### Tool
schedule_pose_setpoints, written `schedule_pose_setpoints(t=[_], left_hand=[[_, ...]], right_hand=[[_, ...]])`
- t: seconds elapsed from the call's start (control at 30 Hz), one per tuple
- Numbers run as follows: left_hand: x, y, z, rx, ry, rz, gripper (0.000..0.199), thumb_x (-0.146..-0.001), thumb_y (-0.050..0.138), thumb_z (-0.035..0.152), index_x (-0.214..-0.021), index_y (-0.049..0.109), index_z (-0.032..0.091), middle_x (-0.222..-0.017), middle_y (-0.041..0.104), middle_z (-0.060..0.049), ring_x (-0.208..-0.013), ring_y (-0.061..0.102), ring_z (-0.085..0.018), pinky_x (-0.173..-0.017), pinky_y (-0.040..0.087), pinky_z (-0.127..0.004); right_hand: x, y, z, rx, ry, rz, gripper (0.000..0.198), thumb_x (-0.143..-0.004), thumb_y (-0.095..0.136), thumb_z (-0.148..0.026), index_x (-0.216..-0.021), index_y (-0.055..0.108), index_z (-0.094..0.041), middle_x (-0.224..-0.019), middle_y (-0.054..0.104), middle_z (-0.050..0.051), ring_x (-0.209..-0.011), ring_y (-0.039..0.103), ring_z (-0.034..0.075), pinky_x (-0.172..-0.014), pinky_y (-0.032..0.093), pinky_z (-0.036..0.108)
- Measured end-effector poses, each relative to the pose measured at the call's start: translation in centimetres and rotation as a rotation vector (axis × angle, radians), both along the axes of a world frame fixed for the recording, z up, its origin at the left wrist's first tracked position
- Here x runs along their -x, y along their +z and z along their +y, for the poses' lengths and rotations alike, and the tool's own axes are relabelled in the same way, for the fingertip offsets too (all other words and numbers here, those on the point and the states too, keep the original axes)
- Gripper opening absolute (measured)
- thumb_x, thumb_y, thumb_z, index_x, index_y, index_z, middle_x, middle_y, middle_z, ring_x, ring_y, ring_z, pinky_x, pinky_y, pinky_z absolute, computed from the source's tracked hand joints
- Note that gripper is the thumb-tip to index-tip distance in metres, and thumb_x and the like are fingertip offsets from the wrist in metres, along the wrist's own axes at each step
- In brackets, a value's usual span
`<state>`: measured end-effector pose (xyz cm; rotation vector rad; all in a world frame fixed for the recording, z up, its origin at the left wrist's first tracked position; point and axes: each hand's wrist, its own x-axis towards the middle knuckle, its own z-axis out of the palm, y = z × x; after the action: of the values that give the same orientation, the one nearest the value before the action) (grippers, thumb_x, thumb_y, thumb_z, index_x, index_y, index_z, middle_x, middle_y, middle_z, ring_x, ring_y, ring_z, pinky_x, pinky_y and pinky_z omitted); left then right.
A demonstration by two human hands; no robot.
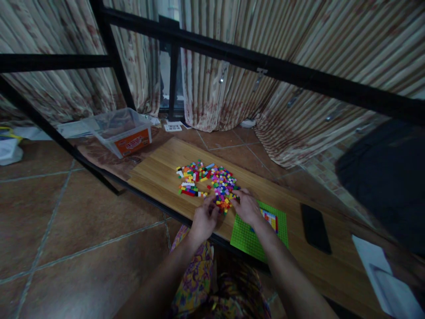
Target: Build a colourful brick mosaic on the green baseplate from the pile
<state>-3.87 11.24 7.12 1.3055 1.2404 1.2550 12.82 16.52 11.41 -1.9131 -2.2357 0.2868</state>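
Observation:
A loose heap of small multicoloured toy bricks [223, 179] lies on the wooden tabletop. At the near edge of the heap is my left hand [205, 217], its fingers curled in with thumb and fingertips close together; whatever may be between them is too small to make out. My right hand [246, 206] reaches over the right side of the heap, fingers stretched toward the bricks and touching them. Under my right forearm lies a green studded baseplate [244, 235]. Partly hidden by that arm, rows of white, red, yellow and blue bricks [270, 220] are fixed on the plate.
A black phone [315, 228] lies on the wooden table [156, 166], right of the baseplate. Beyond the table's left end stands a clear plastic tub [124, 128] with an orange label. Black metal bars [199, 40] cross above the far side, before striped curtains [212, 97].

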Motion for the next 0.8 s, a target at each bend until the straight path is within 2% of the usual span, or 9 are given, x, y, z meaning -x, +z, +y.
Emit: schedule_pose_setpoints(t=[0.23,0.4,0.53,0.7,0.8], left_hand=[[0.1,-0.2,0.0,-0.029,-0.034,0.022,0.037,-0.088,0.050,0.022,-0.125,0.054,0.017,-0.090,0.069,-0.005,-0.073,0.065,-0.015,-0.068,0.052,-0.027],[0.1,0.1,-0.2,-0.062,-0.086,0.136,0.041,-0.085,0.053,0.020,-0.126,0.054,0.018,-0.081,0.066,-0.002,-0.069,0.062,-0.013,-0.066,0.049,-0.025],[0.2,0.8,-0.7,-0.141,-0.165,0.252,0.040,-0.081,0.057,0.017,-0.120,0.061,0.022,-0.088,0.065,-0.002,-0.073,0.061,-0.014,-0.070,0.049,-0.026],[0.4,1.2,-0.9,-0.209,-0.218,0.350,0.033,-0.079,0.057,0.015,-0.108,0.068,0.024,-0.095,0.063,-0.004,-0.081,0.061,-0.016,-0.076,0.050,-0.028],[0.4,1.0,-0.8,-0.237,-0.229,0.347,0.029,-0.080,0.055,0.014,-0.105,0.068,0.022,-0.095,0.063,-0.005,-0.086,0.061,-0.017,-0.080,0.049,-0.029]], right_hand=[[0.7,0.2,-0.1,0.048,-0.031,-0.024,0.033,-0.088,0.052,-0.029,-0.115,0.065,-0.017,-0.111,0.059,0.011,-0.105,0.058,0.022,-0.096,0.040,0.028],[0.6,-0.2,0.0,0.035,-0.041,-0.010,0.034,-0.086,0.055,-0.028,-0.117,0.065,-0.016,-0.112,0.059,0.012,-0.110,0.055,0.022,-0.099,0.038,0.029],[0.4,-0.5,0.4,-0.004,-0.015,0.035,0.028,-0.084,0.057,-0.026,-0.108,0.068,-0.017,-0.107,0.060,0.012,-0.107,0.056,0.022,-0.098,0.039,0.031],[0.4,-1.2,0.4,-0.095,-0.056,0.220,0.019,-0.074,0.064,-0.023,-0.092,0.068,-0.020,-0.098,0.061,0.006,-0.099,0.057,0.021,-0.093,0.042,0.033],[0.7,-1.5,0.1,-0.117,-0.130,0.462,0.014,-0.068,0.067,-0.025,-0.082,0.067,-0.021,-0.091,0.063,0.004,-0.088,0.059,0.020,-0.087,0.044,0.035]])
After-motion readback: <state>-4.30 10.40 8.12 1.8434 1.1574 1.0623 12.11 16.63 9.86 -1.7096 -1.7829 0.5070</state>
